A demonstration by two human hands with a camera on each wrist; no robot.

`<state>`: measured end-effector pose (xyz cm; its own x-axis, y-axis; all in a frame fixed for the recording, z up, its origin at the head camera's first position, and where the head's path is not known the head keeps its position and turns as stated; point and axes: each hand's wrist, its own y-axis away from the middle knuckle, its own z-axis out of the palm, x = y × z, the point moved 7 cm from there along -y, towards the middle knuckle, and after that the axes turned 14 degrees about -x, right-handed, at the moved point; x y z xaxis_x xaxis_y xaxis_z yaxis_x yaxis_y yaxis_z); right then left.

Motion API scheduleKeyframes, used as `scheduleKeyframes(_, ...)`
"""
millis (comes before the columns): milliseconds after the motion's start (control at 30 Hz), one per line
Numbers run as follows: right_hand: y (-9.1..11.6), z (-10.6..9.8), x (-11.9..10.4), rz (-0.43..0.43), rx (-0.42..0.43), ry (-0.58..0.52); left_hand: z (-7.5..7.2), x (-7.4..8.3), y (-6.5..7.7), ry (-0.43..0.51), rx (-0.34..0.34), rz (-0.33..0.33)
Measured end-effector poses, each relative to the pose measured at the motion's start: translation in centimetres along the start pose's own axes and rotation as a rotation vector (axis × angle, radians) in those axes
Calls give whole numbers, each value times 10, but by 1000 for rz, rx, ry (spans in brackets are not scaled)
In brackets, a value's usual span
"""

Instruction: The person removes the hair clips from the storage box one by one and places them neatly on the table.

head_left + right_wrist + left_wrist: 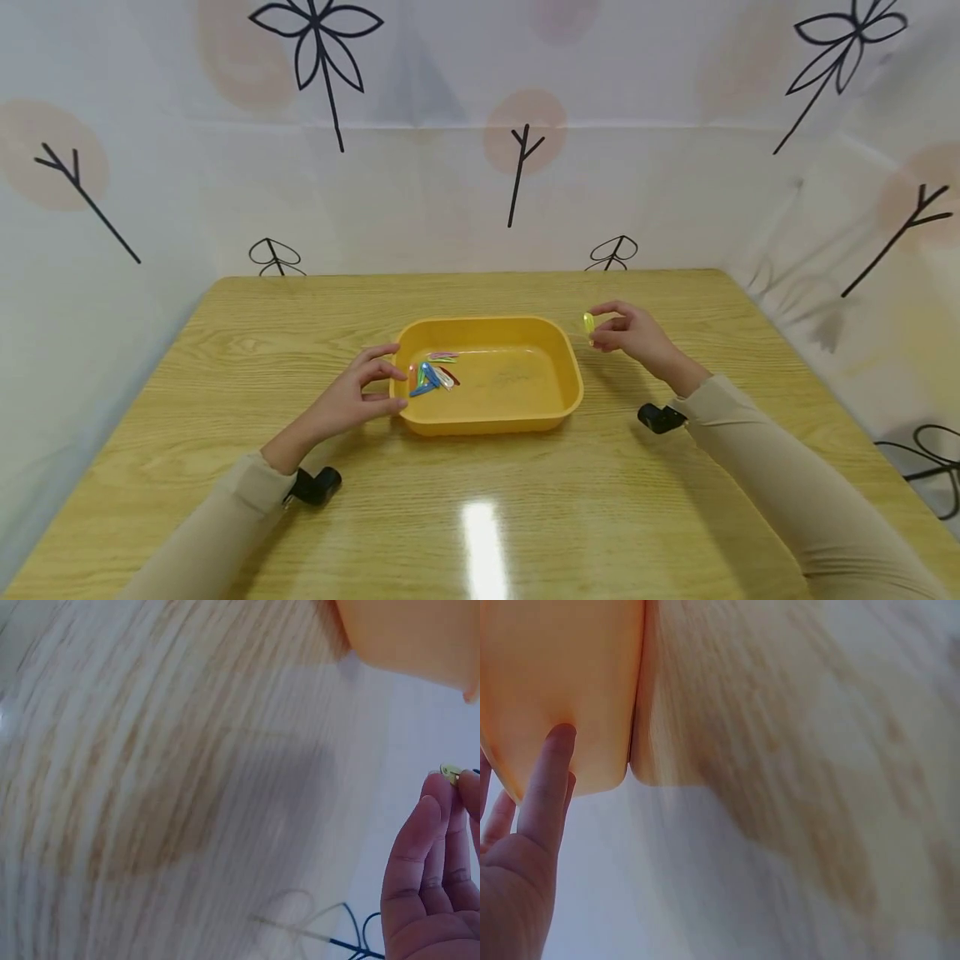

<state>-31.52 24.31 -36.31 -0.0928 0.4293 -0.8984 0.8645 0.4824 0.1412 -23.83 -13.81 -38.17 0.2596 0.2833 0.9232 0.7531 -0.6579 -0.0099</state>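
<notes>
A yellow plastic tray [510, 423] sits on the table, with several colourful snap hair clips [431, 377] gathered inside its left end. My left hand [352, 396] holds the tray's left end, its fingers bent at the rim. In the left wrist view, a fingertip of the left hand [536, 817] touches the tray's outer wall [577, 660]. Just beyond the tray's right side, my right hand [633, 335] pinches a yellow snap hair clip [588, 322] between thumb and fingertips, above the table. The right wrist view shows the clip [449, 772] partly hidden by the fingers.
The wooden table [420, 517] extends around the tray on every side. Behind it hangs a pale cloth [420, 192] printed with black plant drawings. A small black camera is strapped to each wrist, near the beige sleeves [780, 475].
</notes>
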Motion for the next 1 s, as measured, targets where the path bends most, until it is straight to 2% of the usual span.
scheduleKeyframes(233,-3,-1,19,89,-5,-30,1,1,0,4,5,2)
scheduleKeyframes(433,-9,-2,33,130,-6,-39,1,-1,0,1,3,10)
scheduleKeyframes(567,-12,-1,40,160,-36,-21,1,0,0,0,4,9)
scheduleKeyframes(1000,-15,1,43,193,-87,36,-1,-3,0,-4,10,10)
